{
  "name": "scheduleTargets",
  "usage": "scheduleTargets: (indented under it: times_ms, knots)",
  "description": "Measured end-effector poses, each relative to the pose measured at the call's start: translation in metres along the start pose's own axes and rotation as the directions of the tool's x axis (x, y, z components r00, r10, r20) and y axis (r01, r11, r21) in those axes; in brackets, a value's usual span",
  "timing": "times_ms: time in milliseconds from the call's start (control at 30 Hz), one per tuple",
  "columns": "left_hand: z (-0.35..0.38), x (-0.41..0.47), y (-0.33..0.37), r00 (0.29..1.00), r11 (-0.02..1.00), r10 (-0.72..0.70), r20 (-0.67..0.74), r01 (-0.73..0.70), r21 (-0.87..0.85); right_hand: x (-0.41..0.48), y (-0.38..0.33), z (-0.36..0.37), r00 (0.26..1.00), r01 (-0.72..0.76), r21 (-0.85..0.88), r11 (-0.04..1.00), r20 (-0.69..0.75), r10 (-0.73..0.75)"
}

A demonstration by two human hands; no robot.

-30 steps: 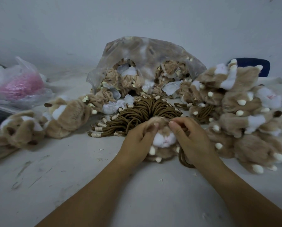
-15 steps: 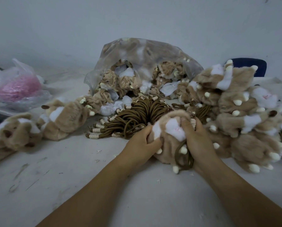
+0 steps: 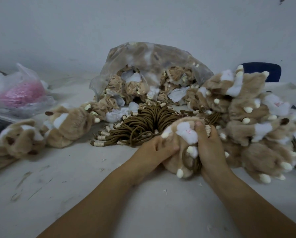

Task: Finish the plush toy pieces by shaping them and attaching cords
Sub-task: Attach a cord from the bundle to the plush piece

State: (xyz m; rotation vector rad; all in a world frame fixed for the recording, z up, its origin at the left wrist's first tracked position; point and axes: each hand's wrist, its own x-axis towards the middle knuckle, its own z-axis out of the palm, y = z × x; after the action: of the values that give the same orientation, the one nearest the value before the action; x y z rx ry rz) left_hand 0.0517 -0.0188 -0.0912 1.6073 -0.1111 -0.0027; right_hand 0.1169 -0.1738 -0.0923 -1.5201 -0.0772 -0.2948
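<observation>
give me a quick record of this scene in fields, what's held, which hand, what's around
held: tan plush toy piece with white patches and cream tips
left-hand grip: curled on the toy's left side
right-hand grip: curled round its right side
cord: brown cord loop against the toy
behind: bundle of brown cords with cream-wrapped ends; clear plastic bag of plush pieces
right: pile of tan plush toys

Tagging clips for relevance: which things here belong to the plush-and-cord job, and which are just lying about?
Job: plush toy, held by left hand and right hand; cord bundle; toy pile; clear bag of plush pieces.
Lying about: bag with pink contents; blue chair.
</observation>
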Motion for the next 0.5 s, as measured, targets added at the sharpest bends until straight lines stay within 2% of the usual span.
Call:
scheduleTargets:
  times_ms: [67, 100, 200, 267, 333, 400, 433, 500]
  knots:
    - [0.002, 0.0, -0.001, 0.992, 0.998, 0.027, -0.121, -0.02, 0.054, -0.001, -0.003, -0.004, 1.0, -0.017, 0.032, 0.999, -0.022, 0.017]
    - [0.002, 0.001, -0.001, 0.984, 1.0, 0.023, -0.178, -0.022, 0.007, 0.0, -0.005, -0.007, 0.997, -0.058, 0.06, 0.997, -0.036, 0.061]
    - [0.0, 0.005, 0.014, 0.957, 0.952, -0.065, -0.284, -0.026, -0.305, 0.003, -0.008, -0.013, 0.96, -0.276, 0.141, 0.951, -0.002, 0.279]
    - [-0.002, 0.011, 0.029, 0.968, 0.914, -0.043, -0.247, -0.062, -0.402, 0.003, -0.006, -0.014, 0.949, -0.314, 0.144, 0.938, 0.056, 0.309]
    - [0.002, 0.016, 0.051, 0.987, 0.926, 0.039, -0.157, -0.094, -0.365, 0.003, -0.003, -0.014, 0.967, -0.236, 0.024, 0.971, 0.102, 0.233]
    - [0.012, 0.026, 0.072, 0.994, 0.948, 0.084, -0.073, -0.102, -0.3, -0.004, 0.002, -0.013, 0.969, -0.084, -0.154, 0.984, 0.218, 0.117]
    - [0.02, 0.033, 0.083, 0.995, 0.955, 0.095, -0.039, -0.102, -0.277, -0.008, 0.005, -0.012, 0.957, 0.006, -0.262, 0.965, 0.283, 0.071]
    - [0.038, 0.053, 0.103, 0.992, 0.961, 0.124, 0.016, -0.116, -0.252, -0.011, 0.01, -0.006, 0.928, 0.204, -0.462, 0.863, 0.372, -0.02]
